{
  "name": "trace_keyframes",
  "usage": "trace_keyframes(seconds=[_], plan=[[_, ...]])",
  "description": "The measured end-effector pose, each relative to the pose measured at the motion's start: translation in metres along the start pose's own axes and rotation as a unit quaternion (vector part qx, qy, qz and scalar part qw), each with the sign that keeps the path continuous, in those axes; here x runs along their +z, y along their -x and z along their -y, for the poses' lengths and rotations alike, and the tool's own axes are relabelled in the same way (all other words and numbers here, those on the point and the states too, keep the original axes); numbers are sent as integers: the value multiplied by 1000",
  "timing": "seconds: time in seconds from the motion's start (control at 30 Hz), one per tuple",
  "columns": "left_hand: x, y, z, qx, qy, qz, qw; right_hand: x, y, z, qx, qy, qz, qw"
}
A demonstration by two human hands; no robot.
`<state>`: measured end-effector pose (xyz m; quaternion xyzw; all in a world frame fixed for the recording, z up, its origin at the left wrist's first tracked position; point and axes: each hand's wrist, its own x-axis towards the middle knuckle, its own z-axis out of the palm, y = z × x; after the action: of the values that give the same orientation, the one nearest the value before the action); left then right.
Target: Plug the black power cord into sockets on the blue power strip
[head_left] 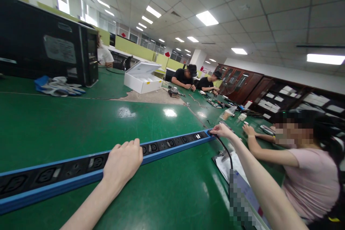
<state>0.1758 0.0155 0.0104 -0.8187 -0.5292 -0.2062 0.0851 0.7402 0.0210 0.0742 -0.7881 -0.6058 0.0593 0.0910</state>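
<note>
A long blue power strip (159, 152) with a black socket face lies slantwise across the green table. My left hand (122, 161) is wrapped over its middle, with the fingers on the far edge. At the strip's far right end, my right hand (221, 130) pinches the black cable (228, 151) where it meets the strip. From there the cable curves down over a clipboard with papers (225, 165).
The green table (88, 118) holds gloves (59, 86), a black computer case (45, 39) and an open white box (142, 79). At the right sits a person in a pink shirt (309, 176), hands on the table. Two people work farther back near small parts and tools.
</note>
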Motion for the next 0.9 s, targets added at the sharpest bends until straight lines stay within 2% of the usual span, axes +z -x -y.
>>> trace_keyframes(seconds=[0.2, 0.3, 0.47, 0.73, 0.9], plan=[[3, 1, 1, 11, -7, -11, 1000, 6, 11, 13, 4, 71, -50, 996], [4, 1, 1, 12, -6, -16, 1000, -1, 4, 21, 1, 108, -26, 994], [4, 0, 2, 9, -10, -6, 1000, -14, -13, 29, 9, 103, 41, 994], [6, 1, 3, 14, -9, -10, 1000, -3, 3, 35, 36, 115, -4, 993], [8, 0, 3, 17, -6, -16, 1000, -12, -7, 40, 53, 89, 45, 994]])
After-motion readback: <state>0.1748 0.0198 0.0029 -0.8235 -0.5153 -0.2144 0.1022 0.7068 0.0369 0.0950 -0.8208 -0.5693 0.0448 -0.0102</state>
